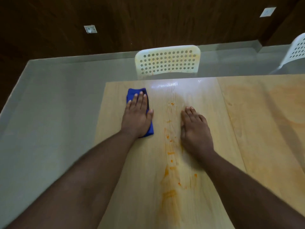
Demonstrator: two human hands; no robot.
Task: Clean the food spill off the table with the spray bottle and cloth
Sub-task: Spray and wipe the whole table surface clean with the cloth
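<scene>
Dark wood-panelled walls and pale green floor behind; pale wooden table (206,100) in front, pushed up to a white perforated chair (167,62) itself blotched with orange. Left hand (137,115) laid flat, fingers spread, pressing a folded blue cloth (132,94) onto the far left part of the tabletop, well to the left of the mess. Right hand (194,129) flat as well, palm down on bare wood just right of the spill, grasping nothing. Orange food spill (170,172) running as a long streak down the middle between the two hands, from small flecks near the far end to broader smears and specks close to the camera. Wet-looking sheen across the far end near the chair, so probably sprayed already, though not certain. No spray bottle anywhere in view. Wiping evidently under way but far from finished: most of the orange residue left, especially the near patch, and a fainter orange tint across the neighbouring table (272,113) on the right.
</scene>
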